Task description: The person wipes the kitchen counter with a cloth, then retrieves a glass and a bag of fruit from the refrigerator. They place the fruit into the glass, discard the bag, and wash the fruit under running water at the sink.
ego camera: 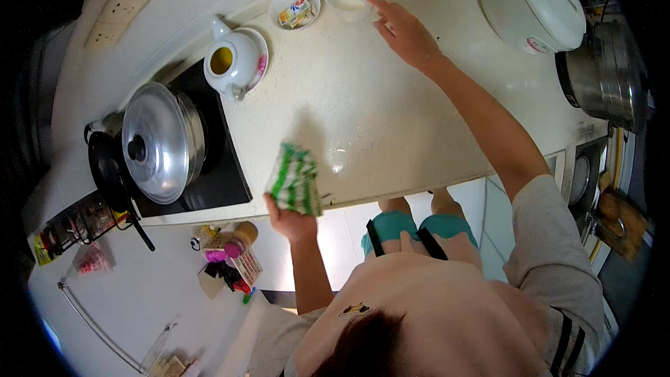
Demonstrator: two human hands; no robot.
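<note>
My left hand (293, 224) grips a green-and-white striped cloth (297, 180) above the front edge of the pale countertop (366, 89). Toward the back of the counter, my right hand (405, 36) reaches out with its fingers apart. Its index fingertip overlaps the right rim of a small white bowl (345, 1) with pale contents; whether it touches the bowl I cannot tell. Just left of that bowl stands another white bowl (275, 10), which holds small printed packets (296, 12).
A lidless white teapot (243, 57) stands on a plate beside the black cooktop (225, 178). On the cooktop sits a lidded metal pan (157, 141); a dark frying pan (107, 167) is farther left. A white rice cooker (523, 5) and a steel pot (602, 73) occupy the right.
</note>
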